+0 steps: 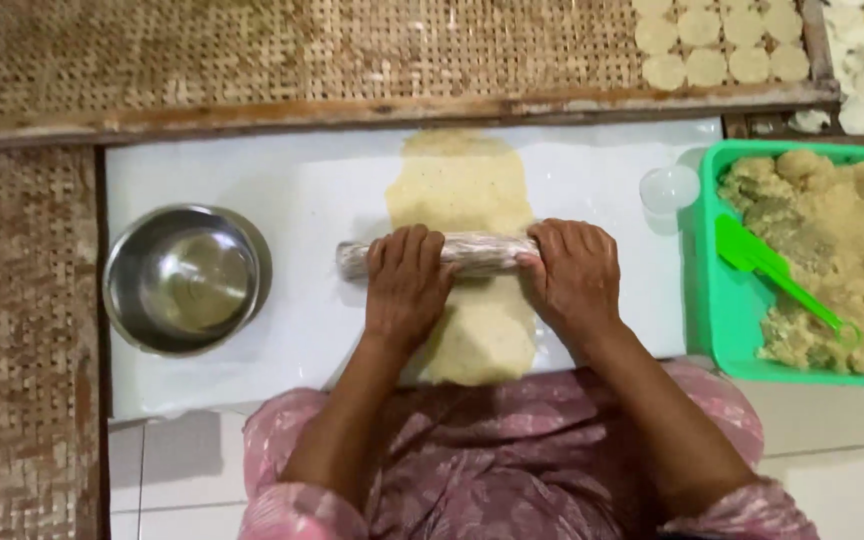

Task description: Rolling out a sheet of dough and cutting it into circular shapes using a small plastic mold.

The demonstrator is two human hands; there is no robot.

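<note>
A long strip of pale yellow dough point(462, 185) lies flattened on a white sheet point(292, 190). Across its middle rests a rolling pin point(482, 252) wrapped in clear plastic. My left hand point(405, 285) presses palm-down on the pin's left part, fingers curled over it. My right hand point(574, 272) presses on the pin's right end the same way. More dough shows below the pin, between my wrists.
An empty steel bowl point(184, 278) sits left on the sheet. A green tub point(717, 330) at right holds crumbly dough and a green spatula point(777, 272). A small clear cup point(669, 188) stands beside it. Woven trays point(252, 50) lie beyond, one with round dough discs point(722, 45).
</note>
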